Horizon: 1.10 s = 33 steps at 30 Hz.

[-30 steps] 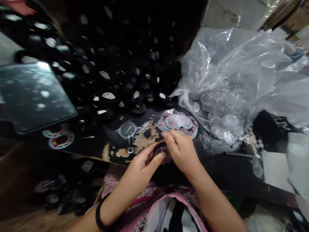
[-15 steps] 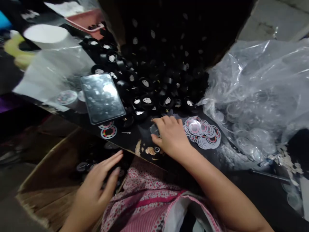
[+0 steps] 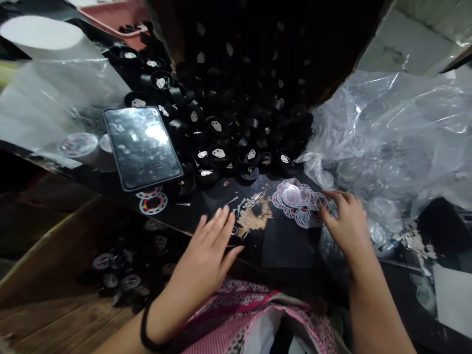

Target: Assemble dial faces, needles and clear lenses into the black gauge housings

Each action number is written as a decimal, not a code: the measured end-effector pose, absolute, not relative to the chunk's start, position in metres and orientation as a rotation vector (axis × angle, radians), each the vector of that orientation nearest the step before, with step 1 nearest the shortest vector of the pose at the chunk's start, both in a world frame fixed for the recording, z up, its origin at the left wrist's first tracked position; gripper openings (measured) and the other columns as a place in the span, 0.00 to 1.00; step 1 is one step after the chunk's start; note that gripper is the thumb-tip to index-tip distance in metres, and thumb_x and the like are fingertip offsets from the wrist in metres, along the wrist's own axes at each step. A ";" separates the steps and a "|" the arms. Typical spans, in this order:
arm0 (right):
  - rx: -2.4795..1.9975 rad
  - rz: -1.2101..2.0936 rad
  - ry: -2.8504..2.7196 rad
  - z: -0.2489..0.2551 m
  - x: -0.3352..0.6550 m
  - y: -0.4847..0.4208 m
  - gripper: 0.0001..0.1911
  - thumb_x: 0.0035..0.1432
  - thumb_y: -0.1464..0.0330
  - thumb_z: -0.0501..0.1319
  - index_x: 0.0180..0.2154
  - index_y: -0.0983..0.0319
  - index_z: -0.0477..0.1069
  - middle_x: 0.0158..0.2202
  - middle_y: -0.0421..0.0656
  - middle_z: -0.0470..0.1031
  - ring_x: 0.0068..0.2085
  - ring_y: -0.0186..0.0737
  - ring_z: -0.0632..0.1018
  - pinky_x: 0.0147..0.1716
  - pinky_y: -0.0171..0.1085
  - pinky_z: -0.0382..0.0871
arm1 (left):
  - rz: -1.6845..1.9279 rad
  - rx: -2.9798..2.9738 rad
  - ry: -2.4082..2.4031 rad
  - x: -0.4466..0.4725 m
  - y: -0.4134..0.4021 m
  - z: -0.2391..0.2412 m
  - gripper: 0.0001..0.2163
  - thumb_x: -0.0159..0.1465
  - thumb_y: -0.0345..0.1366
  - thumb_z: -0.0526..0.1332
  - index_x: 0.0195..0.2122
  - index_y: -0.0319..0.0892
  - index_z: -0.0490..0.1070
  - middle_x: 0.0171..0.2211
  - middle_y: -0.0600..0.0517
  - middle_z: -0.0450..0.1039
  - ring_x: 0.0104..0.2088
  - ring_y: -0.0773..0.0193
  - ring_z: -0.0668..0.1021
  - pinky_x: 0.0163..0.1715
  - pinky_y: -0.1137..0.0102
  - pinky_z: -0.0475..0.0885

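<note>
My left hand (image 3: 208, 246), palm down, has its fingers stretched out and holds nothing. It hovers by the table's front edge, close to small white pins (image 3: 250, 201) and a small dark ring (image 3: 235, 230). On the right, my right hand (image 3: 346, 221) has thumb and forefinger apart at the right edge of a pile of printed dial discs (image 3: 302, 201). Whether its fingertips touch a disc is not clear. Many round black cases (image 3: 217, 155) with white inserts are heaped behind. A dark glossy tablet-like slab (image 3: 143, 147) lies to the left, with two dial discs (image 3: 153, 202) at its near edge.
A clear plastic bag (image 3: 387, 128) of transparent round covers fills the right side. At the left stand wrapped stacks of discs (image 3: 79, 145) and a white roll (image 3: 42, 32). Below the table edge, a cardboard box (image 3: 44, 246) holds more round pieces. A red tray (image 3: 114, 17) is at the back.
My right hand has moved right, from the table's middle to the disc pile, uncovering the white pins. My left hand has come up and right from over the box. The view has shifted slightly.
</note>
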State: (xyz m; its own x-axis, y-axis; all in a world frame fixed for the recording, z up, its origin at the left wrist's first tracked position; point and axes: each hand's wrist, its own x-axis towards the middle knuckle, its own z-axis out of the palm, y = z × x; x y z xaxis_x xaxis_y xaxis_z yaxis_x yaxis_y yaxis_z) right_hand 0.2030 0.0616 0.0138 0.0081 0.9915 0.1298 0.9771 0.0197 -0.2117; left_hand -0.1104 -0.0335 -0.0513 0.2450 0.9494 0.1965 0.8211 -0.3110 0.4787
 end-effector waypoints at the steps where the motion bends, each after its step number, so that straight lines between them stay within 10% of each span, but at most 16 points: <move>1: -1.983 0.086 -2.029 0.013 0.200 0.059 0.19 0.61 0.60 0.59 0.50 0.59 0.77 0.51 0.53 0.77 0.53 0.60 0.74 0.50 0.57 0.65 | 0.624 2.265 1.644 -0.100 -0.028 -0.051 0.29 0.71 0.44 0.56 0.70 0.36 0.55 0.69 0.32 0.59 0.69 0.42 0.62 0.67 0.42 0.55; 11: -1.717 0.352 -1.903 0.006 0.172 0.037 0.13 0.66 0.61 0.57 0.44 0.56 0.78 0.41 0.46 0.81 0.44 0.51 0.76 0.46 0.49 0.66 | 0.836 2.242 1.475 -0.085 0.027 -0.028 0.22 0.73 0.38 0.52 0.67 0.41 0.62 0.68 0.38 0.63 0.68 0.53 0.65 0.67 0.51 0.59; 20: -1.522 0.622 -1.992 0.015 0.139 0.032 0.10 0.67 0.66 0.57 0.43 0.57 0.77 0.42 0.44 0.82 0.46 0.48 0.77 0.48 0.47 0.66 | 0.869 2.407 1.892 -0.075 0.121 -0.007 0.21 0.70 0.38 0.58 0.63 0.37 0.67 0.57 0.37 0.76 0.67 0.41 0.66 0.68 0.38 0.41; 33: -1.504 1.232 -1.613 0.021 0.113 0.020 0.11 0.59 0.61 0.66 0.38 0.61 0.72 0.31 0.37 0.74 0.31 0.33 0.73 0.31 0.32 0.67 | 0.939 1.766 1.455 -0.065 0.004 -0.018 0.22 0.67 0.45 0.62 0.62 0.51 0.68 0.59 0.46 0.73 0.60 0.46 0.74 0.60 0.54 0.67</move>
